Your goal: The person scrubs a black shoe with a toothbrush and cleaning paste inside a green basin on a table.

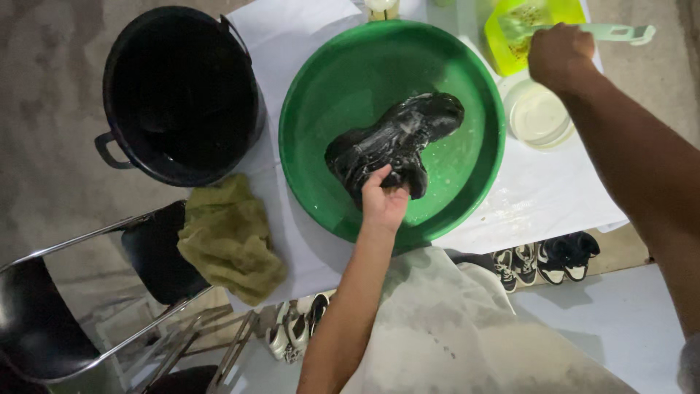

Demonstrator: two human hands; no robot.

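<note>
Black shoe (397, 142) lying in the green basin (313, 95) at frame centre, long axis running lower left to upper right. Left hand (383, 201), fingers clamped on its lower-left end; right hand (560, 55), upper right, well apart, fingers closed round a pale brush handle (612, 31).

This looks like a home washing spot, set up for cleaning shoes by hand. A round green plastic basin (343, 95) sits on a white-covered counter (539, 197), a black plastic bucket (179, 95) stands to its left, pairs of sneakers (547, 259) wait on the floor near it, and a rough concrete floor (44, 109) shows at the far left.
</note>
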